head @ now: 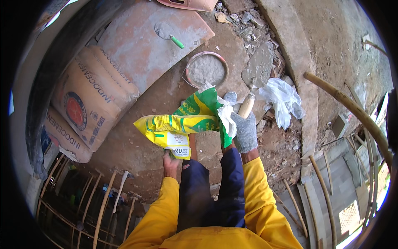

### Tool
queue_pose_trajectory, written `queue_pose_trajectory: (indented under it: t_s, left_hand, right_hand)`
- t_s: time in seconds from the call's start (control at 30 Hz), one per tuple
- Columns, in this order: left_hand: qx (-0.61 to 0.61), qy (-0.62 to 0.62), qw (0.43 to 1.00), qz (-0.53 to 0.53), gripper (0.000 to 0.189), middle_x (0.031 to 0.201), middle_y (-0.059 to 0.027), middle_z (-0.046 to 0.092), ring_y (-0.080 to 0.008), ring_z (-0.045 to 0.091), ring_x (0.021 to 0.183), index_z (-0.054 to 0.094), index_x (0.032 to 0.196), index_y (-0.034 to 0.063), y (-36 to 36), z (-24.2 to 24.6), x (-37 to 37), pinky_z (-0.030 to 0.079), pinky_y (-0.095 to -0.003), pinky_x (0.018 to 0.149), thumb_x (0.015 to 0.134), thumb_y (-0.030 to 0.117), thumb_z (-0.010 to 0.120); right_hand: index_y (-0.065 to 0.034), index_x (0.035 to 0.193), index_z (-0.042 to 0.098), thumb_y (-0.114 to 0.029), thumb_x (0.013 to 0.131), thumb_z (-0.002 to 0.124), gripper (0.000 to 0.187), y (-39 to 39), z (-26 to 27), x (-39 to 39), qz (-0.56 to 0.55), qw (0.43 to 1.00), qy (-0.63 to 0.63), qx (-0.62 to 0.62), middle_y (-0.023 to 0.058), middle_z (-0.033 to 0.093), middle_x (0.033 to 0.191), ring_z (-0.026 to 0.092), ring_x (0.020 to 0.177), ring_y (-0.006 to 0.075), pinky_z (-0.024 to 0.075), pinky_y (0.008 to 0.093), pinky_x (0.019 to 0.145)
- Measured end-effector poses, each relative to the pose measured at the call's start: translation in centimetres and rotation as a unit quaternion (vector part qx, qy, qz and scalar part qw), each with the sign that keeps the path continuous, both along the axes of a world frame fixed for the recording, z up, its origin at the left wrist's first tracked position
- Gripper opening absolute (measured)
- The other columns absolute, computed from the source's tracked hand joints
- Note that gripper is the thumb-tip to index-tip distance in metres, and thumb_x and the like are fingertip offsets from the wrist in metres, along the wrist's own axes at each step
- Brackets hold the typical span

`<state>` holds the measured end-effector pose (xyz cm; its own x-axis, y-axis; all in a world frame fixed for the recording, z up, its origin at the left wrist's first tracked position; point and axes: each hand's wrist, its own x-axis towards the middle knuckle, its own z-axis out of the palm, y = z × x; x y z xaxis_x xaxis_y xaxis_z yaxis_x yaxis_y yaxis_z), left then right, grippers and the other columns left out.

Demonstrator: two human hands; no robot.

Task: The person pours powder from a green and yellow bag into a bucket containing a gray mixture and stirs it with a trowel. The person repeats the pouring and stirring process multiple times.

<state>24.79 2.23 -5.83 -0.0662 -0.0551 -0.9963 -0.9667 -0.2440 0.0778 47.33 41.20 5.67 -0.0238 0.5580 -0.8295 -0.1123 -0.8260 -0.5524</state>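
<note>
My left hand (171,164) is bare and grips the lower end of a crumpled yellow and green mortar bag (199,124). At its right end the bag is torn, with its white inner layer (228,118) showing. In a grey knit glove, my right hand (247,132) holds a brick trowel by its wooden handle (247,105) and also presses against the torn edge. The trowel's blade (258,65) points away from me and is coated with wet grey mortar. Beyond the bag stands a round bucket (226,63) holding grey powder or mix (206,69).
Stacked paper cement bags (90,96) lie at left beside a dusty board (133,40) bearing a green-handled trowel (177,42). A clear plastic bag (283,101) rests on rubble near a concrete curb (306,124). Wooden poles (351,102) rise at right; others (104,208) stand lower left.
</note>
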Motion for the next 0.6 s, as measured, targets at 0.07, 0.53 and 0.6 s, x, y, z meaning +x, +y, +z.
queue_pose_trajectory:
  t_s: [0.07, 0.53, 0.6]
  left_hand:
    - [-0.001, 0.007, 1.0, -0.005, 0.043, 0.157, -0.0128, 0.065, -0.0367, 0.059, 0.146, 0.061, 0.153, 0.0115, -1.5, 0.0, 0.0, 0.041, -0.0654, 0.123, 0.118, 0.035, 0.051]
    - [-0.025, 0.028, 0.997, -0.07, 0.043, 0.154, -0.0139, 0.066, -0.0369, 0.059, 0.146, 0.06, 0.153, 0.0098, -0.5, -1.5, -1.4, 0.041, -0.0627, 0.124, 0.119, 0.033, 0.047]
    - [0.01, 0.022, 0.998, -0.054, 0.045, 0.154, -0.0143, 0.066, -0.0365, 0.06, 0.145, 0.061, 0.152, 0.0085, -0.5, -1.9, -1.3, 0.041, -0.0625, 0.125, 0.119, 0.035, 0.046]
  right_hand:
    - [0.0, 0.116, 0.071, -0.012, 0.097, 0.082, 0.026, 0.0, 0.7, -0.3, 0.004, 1.0, -0.019, 0.002, 0.0062, 0.076, 0.099, 0.073, 0.082, 0.0148, 0.0595, 0.0314, 0.072]
    - [0.0011, 0.121, 0.069, -0.009, 0.093, 0.081, 0.032, -1.4, 1.7, -0.4, -0.003, 1.0, 0.006, -0.007, 0.006, 0.075, 0.103, 0.073, 0.088, 0.0151, 0.0607, 0.0319, 0.077]
    - [0.0013, 0.12, 0.069, -0.009, 0.094, 0.082, 0.031, -2.2, 1.8, -0.9, 0.019, 1.0, 0.013, -0.008, 0.0066, 0.076, 0.104, 0.074, 0.087, 0.0152, 0.0611, 0.0315, 0.075]
